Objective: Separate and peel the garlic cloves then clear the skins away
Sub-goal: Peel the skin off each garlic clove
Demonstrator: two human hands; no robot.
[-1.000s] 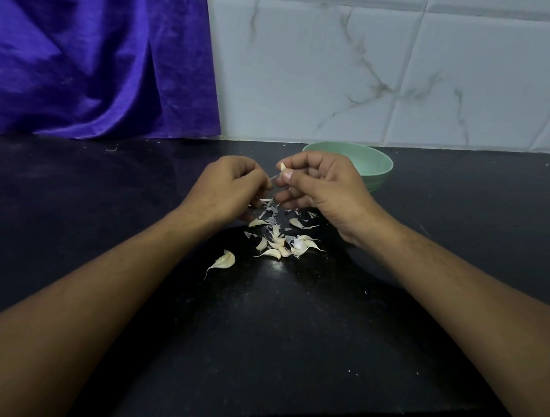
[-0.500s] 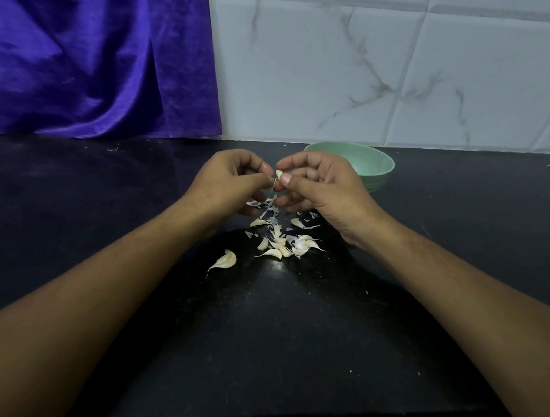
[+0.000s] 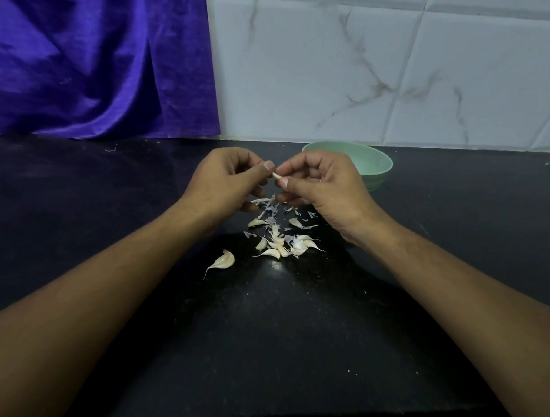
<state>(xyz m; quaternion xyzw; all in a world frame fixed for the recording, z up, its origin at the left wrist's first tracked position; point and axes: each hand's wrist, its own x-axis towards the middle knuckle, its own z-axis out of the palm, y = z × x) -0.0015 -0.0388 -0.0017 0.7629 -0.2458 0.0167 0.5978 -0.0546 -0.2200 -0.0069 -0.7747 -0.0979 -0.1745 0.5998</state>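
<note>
Garlic keeps both hands busy here. We see a small clove point(image 3: 276, 176) raised above the black table point(image 3: 273, 350), caught where the fingertips of the two hands meet. The left hand point(image 3: 225, 185) comes in from the left with its fingers curled, and its thumb and forefinger nip one end of the clove. The right hand point(image 3: 324, 187) meets it from the other side. Its thumb and forefinger pinch the same clove, and its other fingers are folded under the palm. Only a pale tip shows between the two thumbnails, so we cannot tell how much skin is on it.

Straight below the hands, thin skin scraps point(image 3: 269, 208) lie scattered on the table, greyish and curled. Some of them lie just beside the left hand's lower fingers. Nearer to us sits a loose pile of cloves point(image 3: 281, 247), touching one another, their pointed tails sticking out in different directions. A lone clove point(image 3: 224, 261) lies apart from the pile, off to its left, between the two forearms and closer to the left one.

Behind the right hand, and partly hidden by it, a pale green bowl point(image 3: 379, 169) stands on the table near the tiled wall point(image 3: 371, 62). We cannot see what it holds. A purple cloth point(image 3: 88, 68) hangs at the back left, and its hem reaches the table.
</note>
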